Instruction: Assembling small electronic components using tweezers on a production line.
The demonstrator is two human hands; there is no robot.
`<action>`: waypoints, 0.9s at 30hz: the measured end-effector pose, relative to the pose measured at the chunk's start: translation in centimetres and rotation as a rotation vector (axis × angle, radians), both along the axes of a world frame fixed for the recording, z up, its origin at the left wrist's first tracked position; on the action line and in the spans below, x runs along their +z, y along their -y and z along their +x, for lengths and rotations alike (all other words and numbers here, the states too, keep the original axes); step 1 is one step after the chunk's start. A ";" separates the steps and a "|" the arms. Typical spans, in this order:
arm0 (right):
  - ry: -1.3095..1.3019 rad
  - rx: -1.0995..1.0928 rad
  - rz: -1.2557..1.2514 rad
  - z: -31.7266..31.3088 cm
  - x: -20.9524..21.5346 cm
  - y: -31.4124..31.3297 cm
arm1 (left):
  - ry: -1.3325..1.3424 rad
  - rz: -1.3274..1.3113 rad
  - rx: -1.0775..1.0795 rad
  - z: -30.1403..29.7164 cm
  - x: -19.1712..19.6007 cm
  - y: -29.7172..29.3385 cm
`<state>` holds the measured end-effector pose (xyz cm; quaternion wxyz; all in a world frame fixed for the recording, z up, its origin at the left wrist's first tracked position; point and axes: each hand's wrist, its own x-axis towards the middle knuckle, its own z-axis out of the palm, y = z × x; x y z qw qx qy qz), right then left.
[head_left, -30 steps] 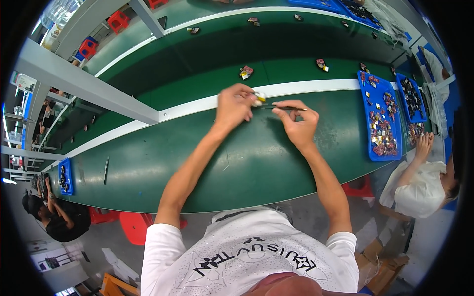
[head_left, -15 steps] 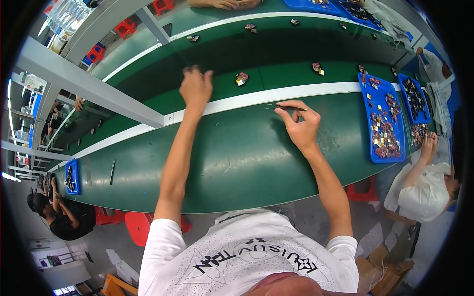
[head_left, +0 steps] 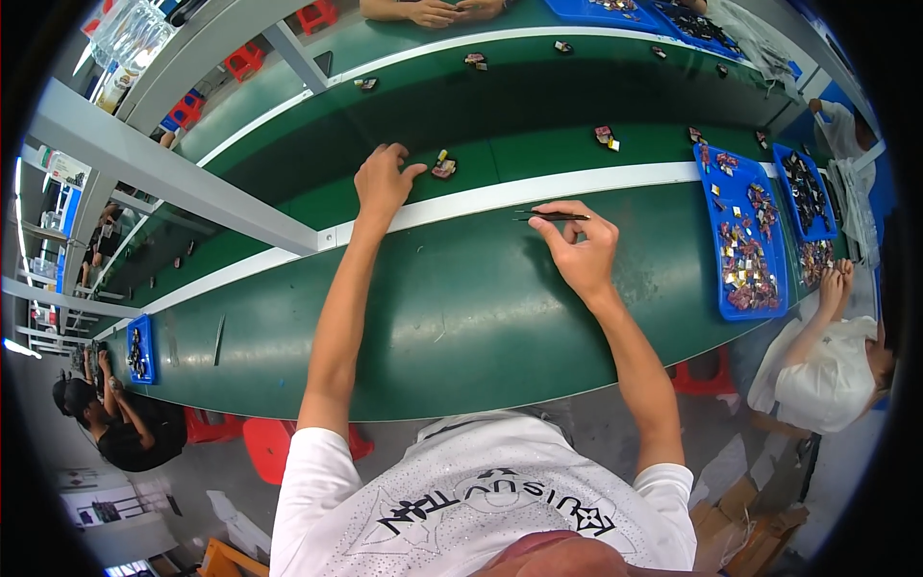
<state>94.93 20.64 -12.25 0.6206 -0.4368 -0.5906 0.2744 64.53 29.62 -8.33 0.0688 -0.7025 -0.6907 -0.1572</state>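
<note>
Over the green conveyor belt (head_left: 519,163), my left hand (head_left: 383,185) is held with its fingers apart and nothing in it. Its thumb points at a small dark electronic part (head_left: 443,167) with pink and yellow pieces, just to the right, with a slight gap. My right hand (head_left: 585,245) is closed on a pair of black tweezers (head_left: 560,216) above the green worktable (head_left: 461,317). The tips of the tweezers point left and have nothing visible between them. Another such part (head_left: 606,137) lies on the belt farther right.
A white rail (head_left: 538,188) runs between worktable and belt. Blue trays (head_left: 715,231) of small parts stand at the right, another blue tray (head_left: 141,349) at the far left. A loose thin tool (head_left: 219,339) lies left. A grey post (head_left: 183,168) slants across. Co-workers sit on both sides and opposite.
The parts on the belt have shifted left, the nearest one coming close to my left hand. That hand was blurred and is now steadier. My right hand moved slightly left with the tweezers.
</note>
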 end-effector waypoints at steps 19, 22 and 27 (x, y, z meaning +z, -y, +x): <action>0.046 0.032 -0.009 -0.1 -0.1 0.2 | 0.383 -0.296 0.083 0.2 -0.1 -1.1; 0.047 0.033 0.001 0.1 -0.2 0.3 | 0.204 -0.390 0.178 0.3 1.3 -0.7; 0.091 0.063 -0.052 0.2 0.1 0.3 | 0.001 -0.169 0.180 0.5 2.1 -0.6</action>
